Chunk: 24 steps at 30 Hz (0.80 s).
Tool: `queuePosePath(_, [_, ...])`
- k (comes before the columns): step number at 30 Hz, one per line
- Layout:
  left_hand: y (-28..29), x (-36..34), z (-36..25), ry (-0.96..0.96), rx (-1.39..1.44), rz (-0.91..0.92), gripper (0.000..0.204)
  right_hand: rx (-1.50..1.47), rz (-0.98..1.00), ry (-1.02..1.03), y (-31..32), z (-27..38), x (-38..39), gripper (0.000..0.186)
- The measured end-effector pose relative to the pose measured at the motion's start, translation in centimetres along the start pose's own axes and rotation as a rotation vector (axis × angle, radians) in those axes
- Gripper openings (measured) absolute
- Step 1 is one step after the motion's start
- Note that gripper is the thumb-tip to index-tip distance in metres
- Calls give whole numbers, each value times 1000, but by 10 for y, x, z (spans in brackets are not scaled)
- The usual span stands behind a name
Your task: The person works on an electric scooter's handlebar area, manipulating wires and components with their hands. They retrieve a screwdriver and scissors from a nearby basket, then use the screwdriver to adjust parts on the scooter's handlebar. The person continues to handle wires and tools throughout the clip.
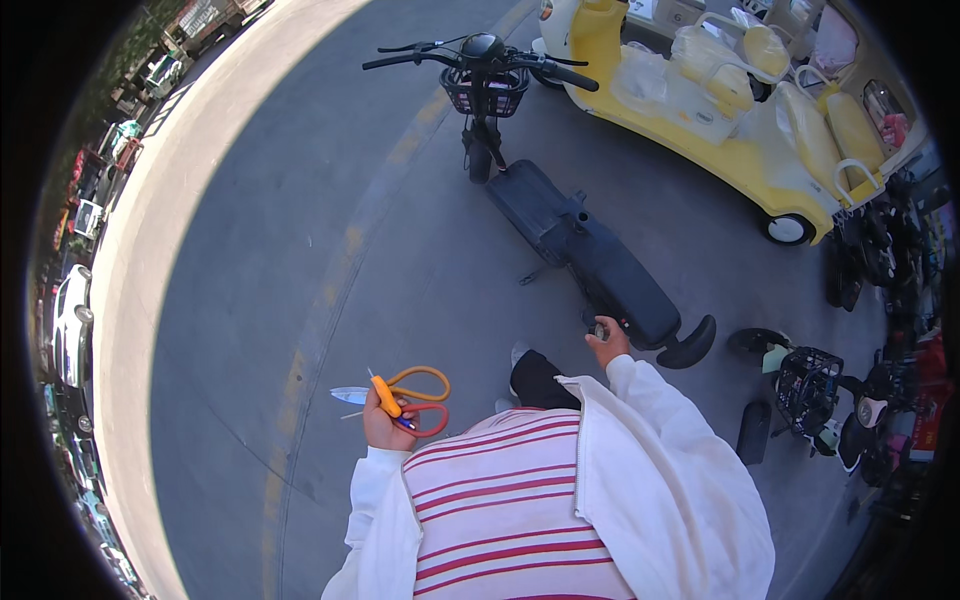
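Observation:
My left hand (383, 428) grips scissors with orange and red loop handles (437, 407), an orange-handled tool (385, 392) and a small blue item; the silver blades point left. My right hand (608, 346) reaches to the lower rear side of a black electric scooter (615, 265), its fingers closed around a small metallic part under the long seat that I cannot make out. The scooter stands upright ahead, with handlebars and a front basket (483, 93) at the far end.
A yellow multi-seat vehicle (715, 160) stands beyond the scooter at right. Other two-wheelers (805, 390) crowd the right, near a loose black part (755, 435). Grey pavement (250, 350) with a faded yellow line runs left to a sunlit lane and parked cars (73, 325).

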<state>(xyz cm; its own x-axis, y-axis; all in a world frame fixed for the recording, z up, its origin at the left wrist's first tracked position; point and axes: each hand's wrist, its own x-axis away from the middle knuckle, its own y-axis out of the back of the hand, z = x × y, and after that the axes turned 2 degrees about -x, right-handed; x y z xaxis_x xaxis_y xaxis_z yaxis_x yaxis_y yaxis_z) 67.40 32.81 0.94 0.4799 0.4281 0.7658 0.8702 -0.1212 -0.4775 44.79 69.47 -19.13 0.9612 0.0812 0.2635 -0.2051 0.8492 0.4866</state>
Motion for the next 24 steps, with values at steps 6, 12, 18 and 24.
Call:
queuePosePath(6, [-93, -118, -77, 16, -74, -35, 28, -315, -29, -205, -69, 54, -100, 44])
queuePosePath(12, [-189, -193, -173, 7, -48, -66, 34, -104, 13, 4, -175, 109, -239, 44])
queuePosePath(18, [-230, -263, -269, -41, 7, -21, 34, 35, 248, 177, -265, 318, -337, 47])
queuePosePath(24, [-254, -380, -393, -103, -136, 159, 26, -5, 247, 162, -375, 421, -407, 45])
